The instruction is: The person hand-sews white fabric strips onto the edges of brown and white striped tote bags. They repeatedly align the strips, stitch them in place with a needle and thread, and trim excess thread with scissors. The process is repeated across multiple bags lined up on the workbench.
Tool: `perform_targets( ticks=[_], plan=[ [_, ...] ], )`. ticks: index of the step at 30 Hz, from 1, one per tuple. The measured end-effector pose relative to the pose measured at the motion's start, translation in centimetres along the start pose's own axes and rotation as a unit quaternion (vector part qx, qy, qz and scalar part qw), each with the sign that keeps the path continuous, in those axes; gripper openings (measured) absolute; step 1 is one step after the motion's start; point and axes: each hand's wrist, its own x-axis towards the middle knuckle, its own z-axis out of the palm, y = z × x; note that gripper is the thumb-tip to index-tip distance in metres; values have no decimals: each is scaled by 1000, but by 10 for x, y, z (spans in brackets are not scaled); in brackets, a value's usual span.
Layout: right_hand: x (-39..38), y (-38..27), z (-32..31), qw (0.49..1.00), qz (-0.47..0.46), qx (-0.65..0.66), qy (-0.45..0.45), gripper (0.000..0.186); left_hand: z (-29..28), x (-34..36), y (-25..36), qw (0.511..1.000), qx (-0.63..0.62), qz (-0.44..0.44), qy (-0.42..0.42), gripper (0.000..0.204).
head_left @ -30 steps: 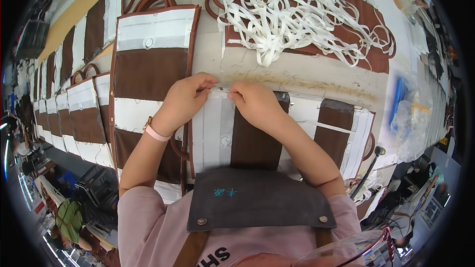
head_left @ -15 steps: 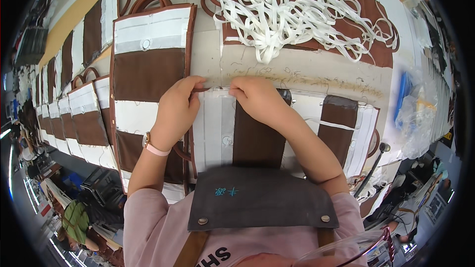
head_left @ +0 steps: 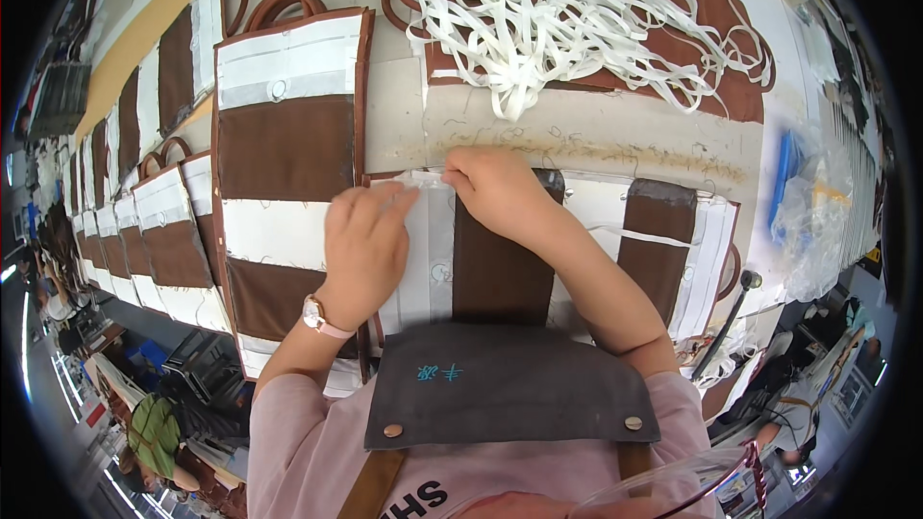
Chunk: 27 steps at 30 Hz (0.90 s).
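Observation:
In front of me a brown-and-white striped bag (head_left: 505,269) lies flat and sideways, its brown handle (head_left: 729,271) at the right. My right hand (head_left: 495,194) has its fingers curled in a pinch on the far edge, near the left corner. Beside it, my left hand (head_left: 367,245) lies palm down over that corner, fingers stretched out and slightly blurred. A pale strip runs along the edge under the left fingertips; its exact kind is unclear. One narrow white tape (head_left: 639,235) crosses the bag's right part.
Another striped bag (head_left: 286,149) lies upright at my left, with more overlapping bags (head_left: 171,240) beyond. A tangled heap of white tape (head_left: 548,24) covers brown bag pieces (head_left: 735,101) at the far side. Clear plastic (head_left: 812,240) and a black bent rod (head_left: 726,327) are at the right.
My left hand has come off its pinch at the far corner, drawn nearer to me and spread its fingers over the bag. My right hand stays at the edge.

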Motion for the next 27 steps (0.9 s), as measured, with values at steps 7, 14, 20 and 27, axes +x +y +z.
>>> perform_targets(
  ticks=[7,14,20,27],
  plan=[
    [2,4,-4,999,-14,24,-20,15,14,-15,11,999,7,28,-37,51],
    [4,5,0,1000,-26,6,2,17,18,-16,10,997,67,28,-22,52],
    [5,3,5,1000,-17,-14,17,15,21,-13,6,992,109,30,-48,53],
    [3,-3,13,997,16,-71,28,13,24,-13,6,990,120,26,-68,53]
  ],
)
